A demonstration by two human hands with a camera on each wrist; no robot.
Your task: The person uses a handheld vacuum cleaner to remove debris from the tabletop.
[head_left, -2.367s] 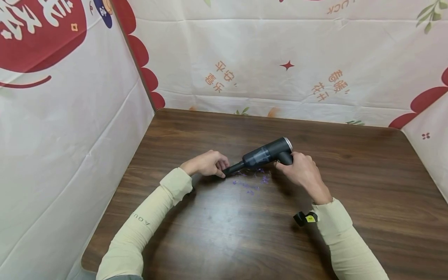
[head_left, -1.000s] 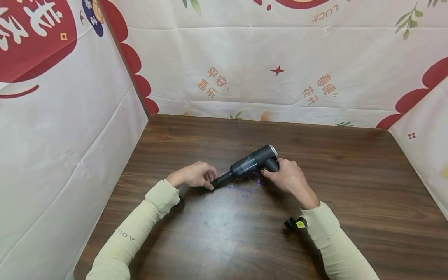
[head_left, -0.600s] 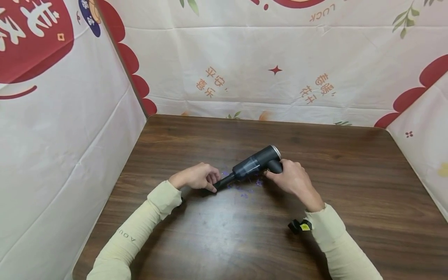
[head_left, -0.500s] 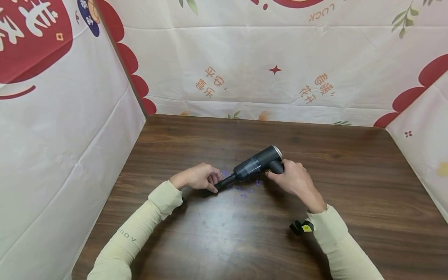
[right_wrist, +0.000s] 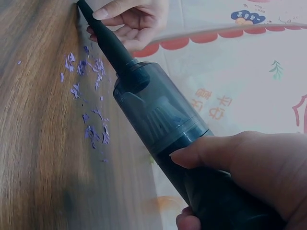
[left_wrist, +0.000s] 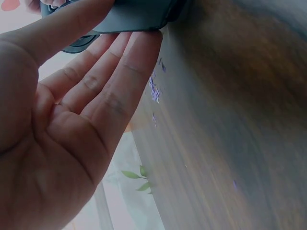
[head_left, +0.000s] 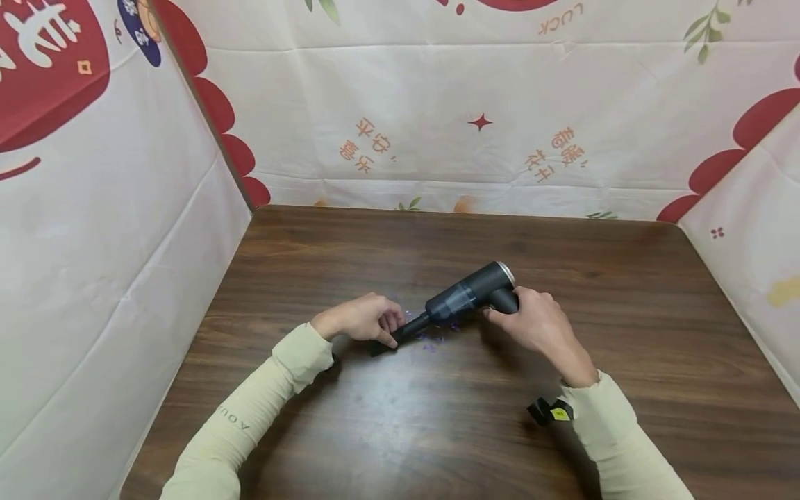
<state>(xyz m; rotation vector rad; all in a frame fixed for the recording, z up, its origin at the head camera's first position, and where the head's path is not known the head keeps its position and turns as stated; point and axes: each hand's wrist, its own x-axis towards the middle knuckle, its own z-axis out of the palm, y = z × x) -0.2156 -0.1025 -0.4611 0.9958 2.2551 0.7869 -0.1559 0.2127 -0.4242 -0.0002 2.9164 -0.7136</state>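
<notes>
Vacuum (head_left: 478,285) shifted right, hands (head_left: 362,318) (head_left: 540,323) gripping it, purple scraps (right_wrist: 91,133) nearby

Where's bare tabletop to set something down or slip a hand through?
Bare tabletop: front middle, between left sleeve and right sleeve; right side, between right sleeve and right-hand curtain; back strip, between vacuum and rear curtain, looks bare from the head view. Crowded: between left hand and right hand, where the vacuum reaches across purple scraps.

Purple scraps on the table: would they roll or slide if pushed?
The purple scraps look small and thin, so they're probably very light. Their jagged shapes would likely slide, not roll. The table looks smooth, so it might grip little.
</notes>
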